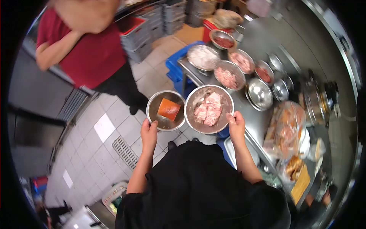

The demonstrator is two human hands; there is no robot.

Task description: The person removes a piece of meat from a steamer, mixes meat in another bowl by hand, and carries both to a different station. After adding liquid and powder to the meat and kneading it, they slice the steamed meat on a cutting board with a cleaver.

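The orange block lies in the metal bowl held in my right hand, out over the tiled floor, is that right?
Not quite, it's the wrong hand. The head view shows the orange block in the metal bowl held in your left hand, out over the tiled floor.

Black top — loose, short black sleeves

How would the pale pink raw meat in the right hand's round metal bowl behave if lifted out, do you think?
The meat looks moist, so probably slippery; its soft-looking, slumped lumps suggest it would sag rather than stay stiff.
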